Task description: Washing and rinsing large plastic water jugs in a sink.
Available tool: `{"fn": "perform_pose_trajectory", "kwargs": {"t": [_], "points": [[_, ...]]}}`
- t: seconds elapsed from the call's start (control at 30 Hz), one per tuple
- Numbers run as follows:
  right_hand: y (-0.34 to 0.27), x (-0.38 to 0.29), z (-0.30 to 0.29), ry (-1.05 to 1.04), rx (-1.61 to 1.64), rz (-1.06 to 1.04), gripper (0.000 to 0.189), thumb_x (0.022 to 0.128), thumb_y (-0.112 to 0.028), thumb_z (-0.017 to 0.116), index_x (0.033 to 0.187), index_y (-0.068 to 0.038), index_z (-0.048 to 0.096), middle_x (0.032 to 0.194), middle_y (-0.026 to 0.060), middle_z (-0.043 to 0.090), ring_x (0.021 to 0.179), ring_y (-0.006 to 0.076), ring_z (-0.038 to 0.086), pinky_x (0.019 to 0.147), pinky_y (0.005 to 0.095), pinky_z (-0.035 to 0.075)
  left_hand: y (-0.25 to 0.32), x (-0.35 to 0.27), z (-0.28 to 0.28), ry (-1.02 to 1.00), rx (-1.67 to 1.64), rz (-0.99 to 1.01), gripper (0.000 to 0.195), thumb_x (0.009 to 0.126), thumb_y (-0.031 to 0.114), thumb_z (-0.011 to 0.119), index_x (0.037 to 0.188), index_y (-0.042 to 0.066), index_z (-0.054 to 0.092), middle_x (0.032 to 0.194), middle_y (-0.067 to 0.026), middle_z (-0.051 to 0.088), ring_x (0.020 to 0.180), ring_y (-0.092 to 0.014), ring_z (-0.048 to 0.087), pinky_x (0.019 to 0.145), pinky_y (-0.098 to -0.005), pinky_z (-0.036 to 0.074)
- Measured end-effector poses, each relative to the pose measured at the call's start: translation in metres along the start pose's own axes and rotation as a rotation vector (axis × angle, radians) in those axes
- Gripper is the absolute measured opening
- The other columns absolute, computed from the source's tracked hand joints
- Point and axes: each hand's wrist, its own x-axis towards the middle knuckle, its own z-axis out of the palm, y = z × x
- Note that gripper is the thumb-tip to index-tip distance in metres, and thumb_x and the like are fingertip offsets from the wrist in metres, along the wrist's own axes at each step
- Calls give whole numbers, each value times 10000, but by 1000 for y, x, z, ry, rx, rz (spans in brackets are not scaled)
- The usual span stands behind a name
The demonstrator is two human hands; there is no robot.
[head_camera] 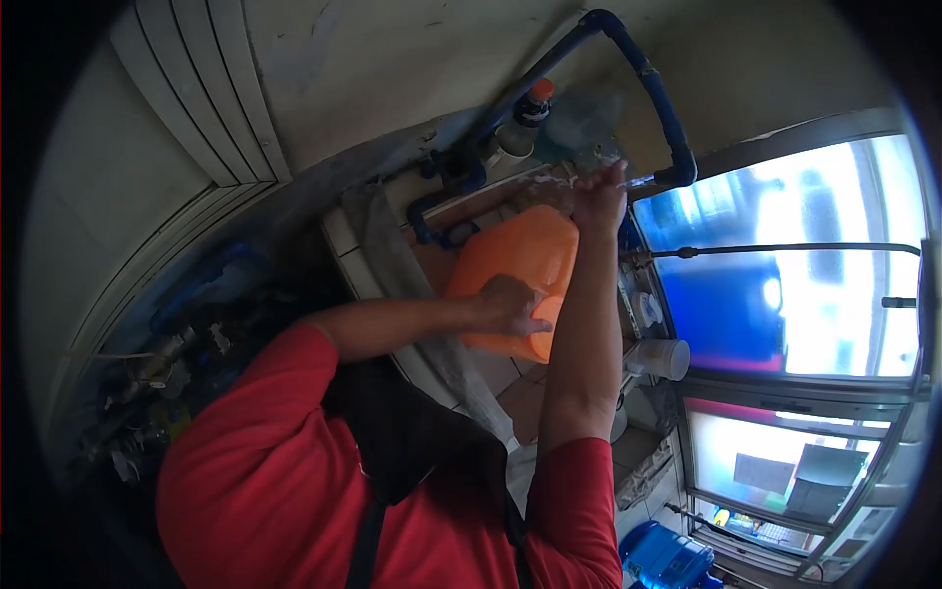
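An orange plastic jerrycan (508, 247) lies tilted inside a tiled basin (508, 372). My left hand (511, 305) grips it near its round orange cap or mouth (546, 331), the fingers partly hiding that end. Beyond the jerrycan, my right hand (600, 199) is raised into a stream of water from a blue pipe (675, 175). Water splashes off this hand to the left. Splash and blur hide its fingers, so whether it holds anything is unclear. My right forearm passes in front of the jerrycan's right side.
A bottle with an orange cap (533, 103) stands on the back ledge by a white cup (509, 146). A white plastic tub (662, 359) sits right of the basin, below a thin metal pipe (780, 249). A large blue water bottle (666, 556) is at lower right.
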Motion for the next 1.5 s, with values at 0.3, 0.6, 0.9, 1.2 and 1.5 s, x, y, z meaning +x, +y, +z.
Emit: {"fn": "perform_pose_trajectory", "kwargs": {"t": [0.3,0.6,0.9,1.2,1.5], "points": [[-9,-39,-58,-158,-1825,-206,504,806,-347,733,1149,10,638,1113,220,671,1000,333,676,805,427,542,-74,132,-43,207,174,179,351,930,280,517,1138,21,630,956,-226,668,883,-404,639,801,-500,513],[74,-114,-81,178,-1791,-353,574,847,-190,604,1340,-21,364,1073,230,651,983,420,635,816,506,509,-103,191,-3,171,131,570,215,919,202,541,1031,48,639,1014,-190,621,1022,-361,595,848,-468,486],[42,-96,-93,-119,-1701,-417,520,895,-310,588,1355,-119,435,1098,229,648,967,430,626,790,536,488,-121,163,-31,300,-60,337,250,860,303,561,865,77,668,854,-169,666,855,-364,641,752,-465,514],[48,-28,-95,-239,-1425,-514,579,922,-553,500,807,-12,669,792,287,641,827,478,624,697,541,494,-102,104,-70,84,471,34,347,822,379,634,936,54,672,961,-145,676,891,-333,652,821,-464,503],[2,4,13,-94,-193,106,314,880,-363,707,841,-61,631,720,53,609,595,172,587,547,339,505,-85,104,-69,142,376,463,648,810,530,654,1241,55,560,1278,-152,561,1204,-340,520,1045,-461,389]]}}
